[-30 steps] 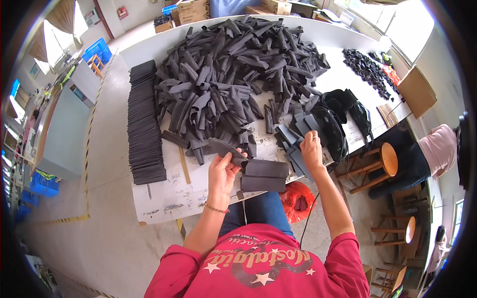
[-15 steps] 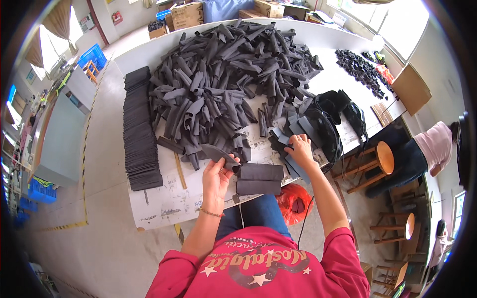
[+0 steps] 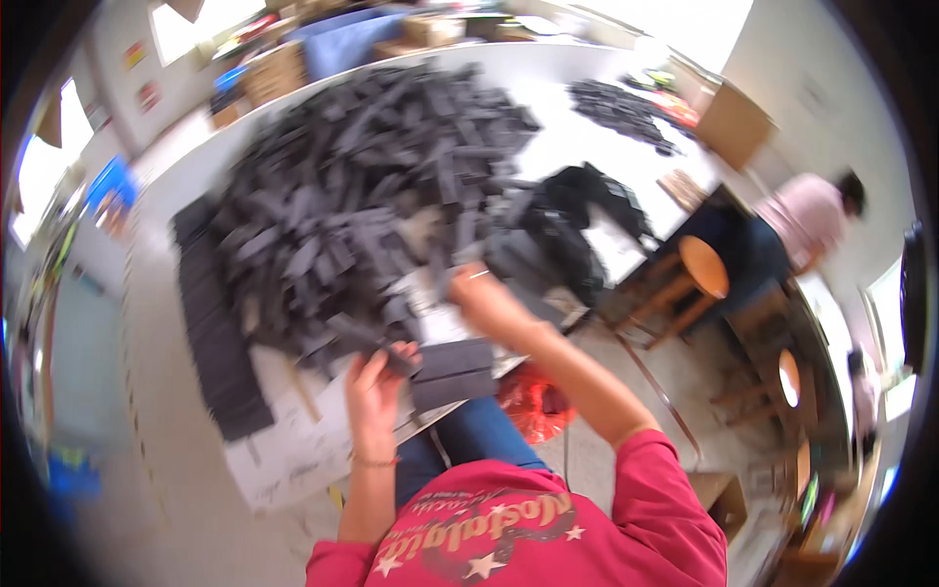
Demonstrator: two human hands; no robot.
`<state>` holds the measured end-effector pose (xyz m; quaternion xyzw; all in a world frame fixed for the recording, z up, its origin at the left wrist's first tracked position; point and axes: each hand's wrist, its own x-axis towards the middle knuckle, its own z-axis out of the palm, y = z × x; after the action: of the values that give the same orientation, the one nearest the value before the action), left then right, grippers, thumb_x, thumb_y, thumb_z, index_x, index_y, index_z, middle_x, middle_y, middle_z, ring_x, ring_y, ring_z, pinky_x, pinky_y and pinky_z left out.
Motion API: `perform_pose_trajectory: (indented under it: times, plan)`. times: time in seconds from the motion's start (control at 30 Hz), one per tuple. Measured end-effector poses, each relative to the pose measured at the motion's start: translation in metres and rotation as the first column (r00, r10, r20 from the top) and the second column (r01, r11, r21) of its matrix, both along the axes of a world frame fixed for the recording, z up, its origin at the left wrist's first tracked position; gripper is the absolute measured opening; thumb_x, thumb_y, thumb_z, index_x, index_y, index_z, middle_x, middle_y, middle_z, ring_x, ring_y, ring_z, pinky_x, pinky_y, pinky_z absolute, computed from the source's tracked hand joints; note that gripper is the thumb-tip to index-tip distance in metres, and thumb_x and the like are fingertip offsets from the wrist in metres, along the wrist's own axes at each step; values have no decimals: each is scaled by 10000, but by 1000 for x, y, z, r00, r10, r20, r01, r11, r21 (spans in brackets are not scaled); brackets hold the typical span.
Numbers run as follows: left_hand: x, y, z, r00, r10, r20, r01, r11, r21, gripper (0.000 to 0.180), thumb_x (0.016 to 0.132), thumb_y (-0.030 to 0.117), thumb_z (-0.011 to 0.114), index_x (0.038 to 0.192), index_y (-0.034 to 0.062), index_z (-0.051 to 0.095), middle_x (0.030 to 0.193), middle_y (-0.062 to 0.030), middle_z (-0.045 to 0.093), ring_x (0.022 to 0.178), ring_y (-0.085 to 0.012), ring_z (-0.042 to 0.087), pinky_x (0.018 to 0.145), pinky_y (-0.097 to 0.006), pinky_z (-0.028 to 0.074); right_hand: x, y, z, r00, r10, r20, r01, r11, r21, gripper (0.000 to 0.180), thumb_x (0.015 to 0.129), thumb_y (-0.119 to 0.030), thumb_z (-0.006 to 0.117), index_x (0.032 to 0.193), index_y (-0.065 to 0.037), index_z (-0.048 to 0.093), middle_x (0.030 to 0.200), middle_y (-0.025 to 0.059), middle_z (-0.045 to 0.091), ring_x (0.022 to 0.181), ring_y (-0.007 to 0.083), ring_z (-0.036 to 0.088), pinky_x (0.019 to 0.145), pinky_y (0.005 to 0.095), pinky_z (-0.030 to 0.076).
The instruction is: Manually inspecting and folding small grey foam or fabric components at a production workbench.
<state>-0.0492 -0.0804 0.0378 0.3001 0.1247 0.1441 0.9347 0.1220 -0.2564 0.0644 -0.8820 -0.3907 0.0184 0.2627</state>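
Note:
My left hand (image 3: 372, 389) is closed on a dark grey fabric piece (image 3: 399, 363), close to the table's near edge. Right beside it lie folded dark grey fabric pieces (image 3: 452, 376). My right hand (image 3: 471, 284) reaches over the table between the big heap and the flat pieces; motion smears its fingers, and what they hold, if anything, cannot be made out. Loose rolled strips of dark grey fabric form a large heap (image 3: 362, 176) beyond both hands. Flat grey pieces (image 3: 518, 256) lie to the right of my right hand, against a black plastic bag (image 3: 577, 210).
A long neat stack of dark fabric (image 3: 223, 333) runs along the table's left side. Small dark pieces (image 3: 626, 110) lie at the far right. A red plastic bag (image 3: 533, 403) is below the near edge. To the right are a wooden stool (image 3: 702, 266) and a bending person (image 3: 802, 217).
My right hand has moved left, away from the flat grey pieces by the black bag. My left hand keeps its fabric piece. The whole view has turned and is blurred.

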Motion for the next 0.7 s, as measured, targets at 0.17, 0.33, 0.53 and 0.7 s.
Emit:
perform_pose_trajectory:
  times: [0.17,0.33,0.53,0.7]
  plan:
    - [-3,-9,12,996,20,-82,2,965,260,188,898,-1,575,1084,-23,566,947,-117,642,878,-256,661,824,-419,570,-69,16,9,955,258,144,-287,930,232,346,800,-257,700,874,32,524,973,231,502,876,394,554,779,442,474]
    - [-3,-15,18,993,45,-107,7,897,441,218,905,6,571,1121,-26,568,1017,-107,622,889,-208,642,801,-390,570,-72,7,-11,943,218,252,-254,959,122,314,727,-179,709,902,-3,518,1002,173,501,936,322,531,837,381,452]
    - [3,-10,7,989,30,-145,48,858,511,261,907,17,570,1158,-57,567,1070,-123,626,936,-218,642,834,-348,542,-82,10,-8,935,215,281,-266,951,159,335,718,-199,713,930,9,559,1018,175,520,956,301,527,813,363,456]
    - [3,-7,1,984,29,-177,64,864,499,230,914,28,579,1129,-54,571,1061,-123,632,935,-220,650,838,-338,544,-90,3,-7,951,151,269,-190,974,124,382,717,-216,752,970,-24,540,1057,153,515,993,292,509,846,381,443]
